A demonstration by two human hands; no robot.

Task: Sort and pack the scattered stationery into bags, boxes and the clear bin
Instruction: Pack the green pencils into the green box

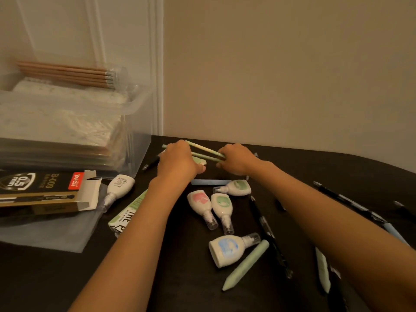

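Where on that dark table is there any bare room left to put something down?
Two bare patches: the near left corner of the table, in front of the flat plastic bag, and the far right strip beside the wall. The middle is crowded with correction bottles, pens and a green crayon; the clear bin fills the far left.

A dark table [292,167] stands against a beige wall [281,68] beside white trim [156,64].
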